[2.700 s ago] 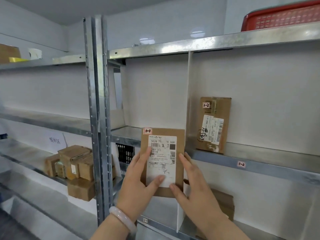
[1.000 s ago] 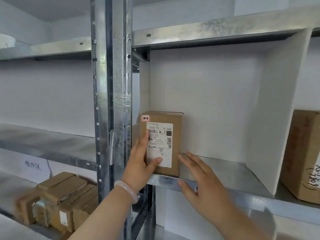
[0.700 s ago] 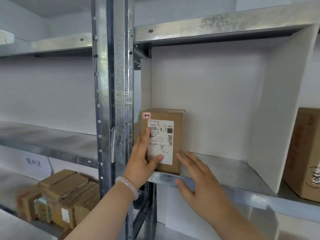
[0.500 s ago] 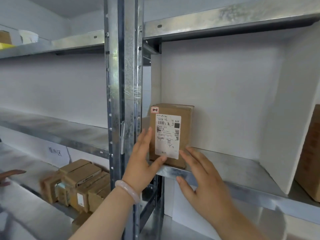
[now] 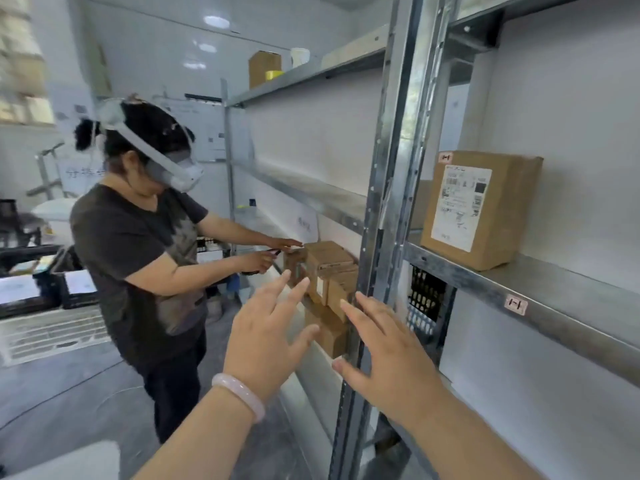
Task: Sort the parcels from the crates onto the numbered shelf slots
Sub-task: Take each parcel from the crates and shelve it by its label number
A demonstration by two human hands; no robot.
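Closest to cam: L hand point(image 5: 266, 337) and R hand point(image 5: 388, 355), both raised w/ fingers straight and spread, gripping nothing. Pale bangle point(image 5: 239, 393) on the L wrist. R hand sits in front of the rack's steel upright point(image 5: 388, 202); I can't tell from here if it touches it. L hand is in open air, left of that post.

Next back, right of the post: the parcel point(image 5: 485, 216) stands upright on the metal shelf point(image 5: 561, 289), near the upright. Its white shipping label faces me, w/ a small "1-1" sticker point(image 5: 445, 157) at its top left corner. There's a matching "1-1" tag point(image 5: 516, 304) on the shelf's front edge, a bit right of the box. Neither hand touches the parcel. A black crate point(image 5: 427, 306) shows under that shelf.

Left of the post, lower level: stack of brown cartons point(image 5: 329, 271). Behind it a second person point(image 5: 138, 254) in a dark tee w/ a white headset point(image 5: 173, 171) reaches to that stack. Far end of the top shelf: a carton point(image 5: 264, 69), yellow tape roll point(image 5: 273, 75), white cup point(image 5: 299, 57).
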